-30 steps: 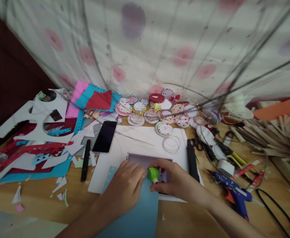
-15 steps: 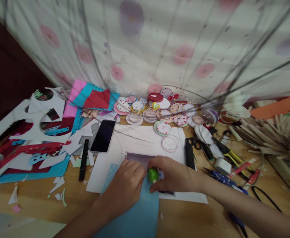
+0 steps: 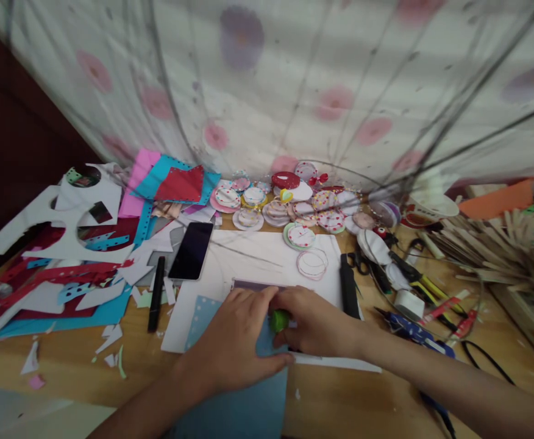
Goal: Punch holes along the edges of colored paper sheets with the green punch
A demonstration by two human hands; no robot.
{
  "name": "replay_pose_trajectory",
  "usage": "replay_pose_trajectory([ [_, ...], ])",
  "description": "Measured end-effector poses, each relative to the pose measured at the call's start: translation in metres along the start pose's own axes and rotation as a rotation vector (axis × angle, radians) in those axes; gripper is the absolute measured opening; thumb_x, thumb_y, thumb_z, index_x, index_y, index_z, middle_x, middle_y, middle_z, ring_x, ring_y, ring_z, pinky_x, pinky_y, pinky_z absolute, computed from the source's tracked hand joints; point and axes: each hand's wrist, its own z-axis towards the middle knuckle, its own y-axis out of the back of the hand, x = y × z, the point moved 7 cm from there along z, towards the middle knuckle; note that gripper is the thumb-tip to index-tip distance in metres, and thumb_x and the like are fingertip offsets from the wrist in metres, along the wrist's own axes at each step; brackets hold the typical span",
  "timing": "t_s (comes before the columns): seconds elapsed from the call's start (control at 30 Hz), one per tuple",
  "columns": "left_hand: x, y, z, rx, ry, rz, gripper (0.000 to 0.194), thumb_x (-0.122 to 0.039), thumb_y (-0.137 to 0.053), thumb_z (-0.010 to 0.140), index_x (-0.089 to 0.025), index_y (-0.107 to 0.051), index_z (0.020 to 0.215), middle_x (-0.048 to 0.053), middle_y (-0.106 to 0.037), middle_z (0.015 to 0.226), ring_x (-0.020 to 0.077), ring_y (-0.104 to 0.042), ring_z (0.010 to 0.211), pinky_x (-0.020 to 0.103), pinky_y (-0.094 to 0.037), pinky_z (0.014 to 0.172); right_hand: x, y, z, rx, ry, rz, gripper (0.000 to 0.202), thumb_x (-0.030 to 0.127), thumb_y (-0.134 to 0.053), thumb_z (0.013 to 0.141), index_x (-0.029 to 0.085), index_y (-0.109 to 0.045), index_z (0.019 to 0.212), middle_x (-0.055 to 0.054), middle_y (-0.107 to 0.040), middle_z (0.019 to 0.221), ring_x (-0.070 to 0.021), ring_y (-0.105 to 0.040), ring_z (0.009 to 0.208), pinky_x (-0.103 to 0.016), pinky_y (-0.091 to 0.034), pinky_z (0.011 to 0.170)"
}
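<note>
My right hand [image 3: 317, 317] is closed around a small, rounded green object [image 3: 278, 321], mostly covered by the fingers. Close against it, my left hand [image 3: 234, 341] rests over a light blue dotted paper [image 3: 239, 408], its thumb stretched away from the fingers. The left fingertips meet the right hand, so their exact contact is hidden. Beneath both hands lies a greyish shallow frame or tray [image 3: 253, 284], of which only the back edge shows well. A white sheet [image 3: 180, 323] is spread under these things.
A phone [image 3: 191, 251] and a black marker [image 3: 156, 294] lie left of the sheet, beside piled paper scraps [image 3: 97, 292]. Several round paper pieces [image 3: 301, 235] line the back. A black cutter-like tool [image 3: 349, 286], pliers [image 3: 420, 281] and a blue glue gun [image 3: 406, 329] lie right.
My left thumb has swung out from the fingers towards the right. The right fingers cover more of the green object. The blue paper has shifted slightly left.
</note>
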Motion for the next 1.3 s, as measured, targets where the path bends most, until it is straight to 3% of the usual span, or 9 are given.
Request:
replay_pose_trajectory([
  [0.07,0.000,-0.004,0.004,0.072,0.023,0.002,0.086,-0.043,-0.077,0.067,-0.013,-0.034,0.135,0.015,-0.061,0.119,0.0328,-0.055,0.107,0.046,-0.042,0.091,0.002,0.000,0.001,-0.011,-0.006,-0.021,0.028,0.010,-0.069,0.065,0.018,-0.069,0.091,-0.005,-0.070,0.089,-0.0213,-0.063,0.080,-0.027,-0.044,0.069],
  [0.23,0.006,-0.008,0.012,0.123,0.091,-0.008,0.069,-0.034,-0.074,0.069,-0.020,-0.042,0.129,0.009,-0.067,0.108,0.0305,-0.061,0.099,0.041,-0.045,0.084,0.001,0.000,0.001,-0.031,-0.042,-0.051,0.023,0.008,-0.065,0.063,0.014,-0.068,0.085,-0.009,-0.070,0.087,-0.0233,-0.062,0.077,-0.029,-0.043,0.066],
  [0.47,0.014,-0.011,0.013,0.132,0.109,-0.037,0.067,-0.034,-0.076,0.066,-0.021,-0.046,0.124,0.007,-0.067,0.100,0.0284,-0.061,0.091,0.037,-0.046,0.078,-0.003,-0.003,-0.002,-0.046,-0.049,0.022,0.030,0.009,-0.063,0.065,0.015,-0.067,0.094,-0.007,-0.070,0.091,-0.0223,-0.064,0.081,-0.028,-0.045,0.069],
  [1.0,0.023,-0.013,0.013,0.168,0.121,-0.129,0.082,-0.041,-0.078,0.065,-0.021,-0.041,0.135,0.009,-0.065,0.115,0.0298,-0.059,0.102,0.040,-0.046,0.087,-0.013,-0.007,0.000,-0.042,-0.115,0.084,0.036,0.014,-0.068,0.067,0.013,-0.064,0.103,-0.011,-0.069,0.101,-0.0255,-0.063,0.090,-0.032,-0.047,0.076],
  [1.2,0.022,-0.007,0.010,0.206,0.057,-0.193,0.097,-0.052,-0.082,0.056,-0.025,-0.038,0.138,0.008,-0.061,0.120,0.0303,-0.057,0.106,0.038,-0.046,0.087,-0.007,-0.004,-0.001,-0.008,-0.077,0.139,0.042,0.017,-0.076,0.067,0.014,-0.064,0.107,-0.006,-0.068,0.096,-0.0182,-0.061,0.080,-0.025,-0.046,0.068],
  [1.3,0.025,0.000,0.006,0.202,0.052,-0.192,0.087,-0.047,-0.081,0.061,-0.023,-0.042,0.134,0.008,-0.061,0.122,0.0289,-0.056,0.110,0.037,-0.044,0.090,-0.004,-0.002,-0.003,-0.014,-0.050,0.192,0.039,0.020,-0.077,0.069,0.016,-0.064,0.105,0.000,-0.066,0.082,-0.0131,-0.056,0.066,-0.022,-0.043,0.060],
])
